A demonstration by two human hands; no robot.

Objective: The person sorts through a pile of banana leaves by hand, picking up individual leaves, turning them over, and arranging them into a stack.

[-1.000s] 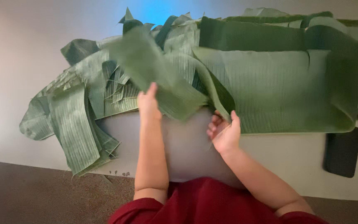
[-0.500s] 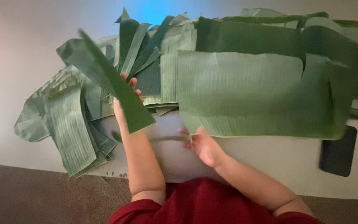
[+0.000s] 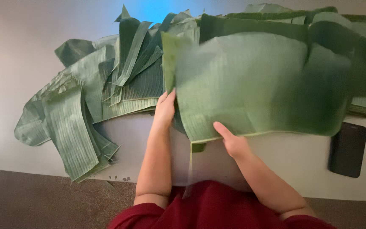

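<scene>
A large rectangular sheet of green banana leaf [image 3: 250,85] is lifted slightly above the white table [image 3: 276,161], blurred with motion. My left hand [image 3: 165,108] grips its left edge. My right hand [image 3: 233,142] pinches its near edge, thumb on top. A heap of narrower cut leaf strips [image 3: 106,93] lies to the left of my left hand, some hanging over the table's front edge. More large leaf sheets [image 3: 352,38] are stacked behind and to the right of the lifted sheet.
A dark phone [image 3: 347,149] lies flat on the table at the right, near the front edge. Brown carpet [image 3: 43,199] shows below the table. My red clothing [image 3: 217,208] fills the bottom centre.
My left hand has let go of the narrow leaf strip it held up at the left and moved right. Both hands now grip the large sheet, which has lifted.
</scene>
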